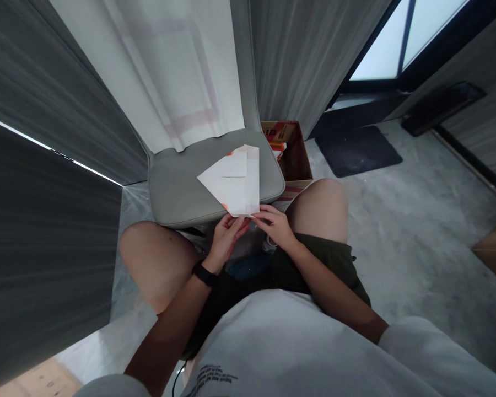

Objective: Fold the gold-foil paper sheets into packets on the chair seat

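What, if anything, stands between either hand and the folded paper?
Nothing visible. The left hand and right hand both touch the near edge of the paper. The box stands beyond the seat, out of the way.

Room above seat (176, 193), left of folded paper (231, 190), chair back (248, 71) blocking beyond; knees (320, 207) (one either side) obstructing

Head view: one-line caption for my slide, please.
Left hand and right hand hold a folded paper by its near edge over a grey chair.
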Available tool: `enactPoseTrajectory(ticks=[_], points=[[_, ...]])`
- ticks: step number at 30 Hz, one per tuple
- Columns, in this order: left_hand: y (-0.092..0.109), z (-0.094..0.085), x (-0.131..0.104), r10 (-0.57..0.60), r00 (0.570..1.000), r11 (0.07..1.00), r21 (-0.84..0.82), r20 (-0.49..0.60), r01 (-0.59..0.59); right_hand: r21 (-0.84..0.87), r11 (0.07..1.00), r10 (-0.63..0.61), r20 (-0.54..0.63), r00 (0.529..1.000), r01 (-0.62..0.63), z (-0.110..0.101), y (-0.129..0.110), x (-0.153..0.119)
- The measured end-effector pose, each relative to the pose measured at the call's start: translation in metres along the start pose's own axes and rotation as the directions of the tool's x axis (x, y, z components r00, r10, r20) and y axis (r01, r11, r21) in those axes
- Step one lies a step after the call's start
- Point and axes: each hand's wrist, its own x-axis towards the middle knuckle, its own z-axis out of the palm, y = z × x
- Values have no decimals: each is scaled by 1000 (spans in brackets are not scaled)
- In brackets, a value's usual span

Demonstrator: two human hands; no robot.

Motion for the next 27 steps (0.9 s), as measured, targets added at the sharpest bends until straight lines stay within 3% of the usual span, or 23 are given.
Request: enactPoseTrajectory(ticks=[5, 15, 23, 27], points=[[-6, 0, -4, -97, 994, 994, 52, 45, 95, -71, 997, -33, 47, 998, 36, -2, 0, -4], [-7, -2, -1, -130, 987, 992, 12, 96, 129, -29, 1000, 8, 120, 993, -4, -11, -2, -4], [-6, 3, -3, -17, 985, 1000, 16, 169, 15, -22, 999, 51, 112, 992, -49, -10, -6, -3], [-4, 1, -8, -33, 978, 999, -31, 206, 41, 15, 998, 65, 129, 990, -67, -9, -9, -1]])
